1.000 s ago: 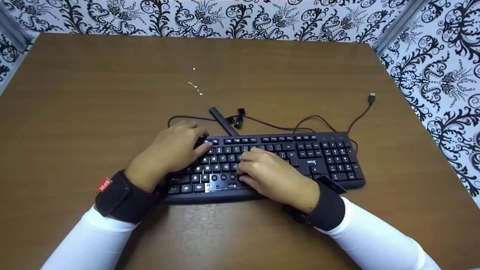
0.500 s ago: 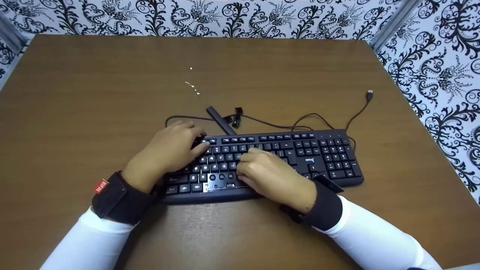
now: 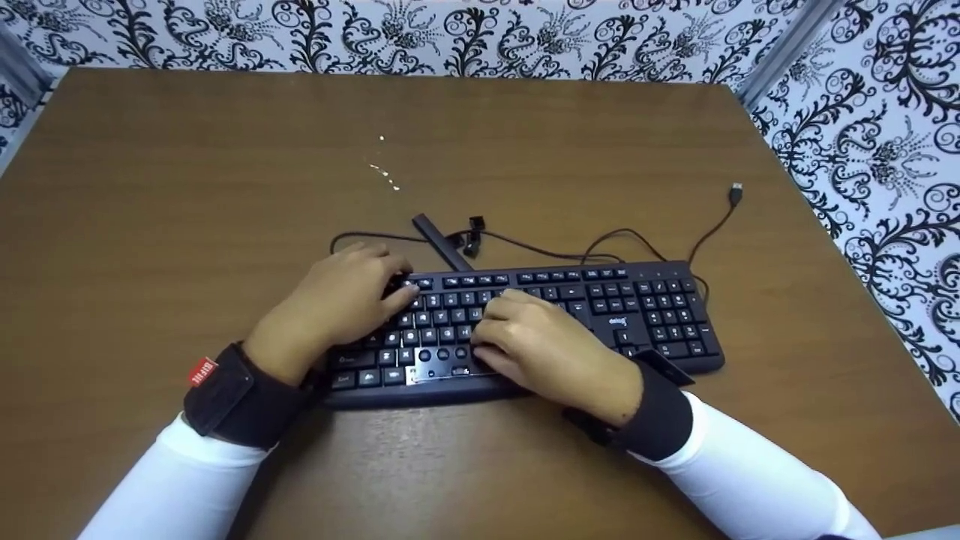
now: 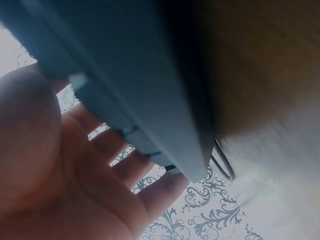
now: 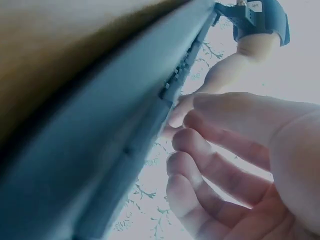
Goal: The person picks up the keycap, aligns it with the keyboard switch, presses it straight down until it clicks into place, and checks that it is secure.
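Note:
A black keyboard (image 3: 435,386) lies on the table, slightly turned. Toward its lower left, several round key stems (image 3: 444,354) show without caps, above a bare spacebar slot. My left hand (image 3: 341,296) holds the keyboard's far left corner, thumb on the top-row keys and fingers over the back edge. My right hand (image 3: 544,345) is curled over the middle keys, thumb and forefinger pinching at a keycap beside the bare stems; the fingertips hide it. In the right wrist view the thumb (image 5: 230,110) and fingers are drawn together right at the keyboard's front edge.
Behind the keyboard lie a long black bar, like a spacebar (image 3: 441,242), and small black keycaps (image 3: 475,234). The cable (image 3: 540,250) winds along the back to a USB plug (image 3: 736,195). White specks (image 3: 386,174) dot the table (image 3: 225,150); patterned wallpaper (image 3: 525,37) stands beyond.
The left hand keeps its place on the keyboard. The right hand has shifted slightly, its knuckles a little higher and its wrist a little to the right. The view has moved slightly.

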Demonstrator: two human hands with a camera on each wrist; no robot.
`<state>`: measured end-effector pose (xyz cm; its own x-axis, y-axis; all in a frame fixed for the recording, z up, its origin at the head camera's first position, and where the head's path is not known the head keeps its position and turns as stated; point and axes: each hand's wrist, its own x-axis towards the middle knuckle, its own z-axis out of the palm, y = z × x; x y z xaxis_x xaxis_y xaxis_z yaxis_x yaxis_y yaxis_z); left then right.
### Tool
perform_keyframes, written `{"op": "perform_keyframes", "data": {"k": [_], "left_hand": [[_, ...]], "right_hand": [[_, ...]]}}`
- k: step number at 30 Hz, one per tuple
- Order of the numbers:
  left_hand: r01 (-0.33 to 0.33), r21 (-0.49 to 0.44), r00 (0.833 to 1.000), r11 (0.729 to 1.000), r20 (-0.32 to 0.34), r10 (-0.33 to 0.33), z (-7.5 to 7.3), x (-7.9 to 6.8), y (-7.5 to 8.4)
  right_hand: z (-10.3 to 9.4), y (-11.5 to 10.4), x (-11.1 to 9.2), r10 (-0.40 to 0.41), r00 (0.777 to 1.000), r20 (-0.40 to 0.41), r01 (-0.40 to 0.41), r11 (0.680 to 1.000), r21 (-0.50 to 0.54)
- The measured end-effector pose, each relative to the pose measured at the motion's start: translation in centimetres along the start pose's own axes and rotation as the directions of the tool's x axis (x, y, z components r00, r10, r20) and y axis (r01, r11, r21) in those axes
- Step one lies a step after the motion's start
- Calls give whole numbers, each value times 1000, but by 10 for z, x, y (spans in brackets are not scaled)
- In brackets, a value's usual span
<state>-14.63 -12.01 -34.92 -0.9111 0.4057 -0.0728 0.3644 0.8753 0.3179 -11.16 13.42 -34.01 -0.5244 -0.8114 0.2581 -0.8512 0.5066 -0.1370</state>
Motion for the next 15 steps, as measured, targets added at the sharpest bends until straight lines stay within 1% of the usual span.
{"op": "perform_keyframes", "data": {"k": [4,8,12,15], "left_hand": [[-22,17,1000,1000,-16,22,-1,2,1],[-38,30,998,999,-50,39,-2,-1,-1],[-47,31,997,998,-67,49,-2,-4,-2],[-54,32,996,998,-63,56,-1,-2,0]], "right_hand": [[-7,3,-1,26,998,-59,-27,999,-17],[-14,5,0,45,993,-108,-45,999,4],[-26,12,6,57,991,-125,-53,998,39],[-36,27,17,77,989,-124,-73,997,41]]}}
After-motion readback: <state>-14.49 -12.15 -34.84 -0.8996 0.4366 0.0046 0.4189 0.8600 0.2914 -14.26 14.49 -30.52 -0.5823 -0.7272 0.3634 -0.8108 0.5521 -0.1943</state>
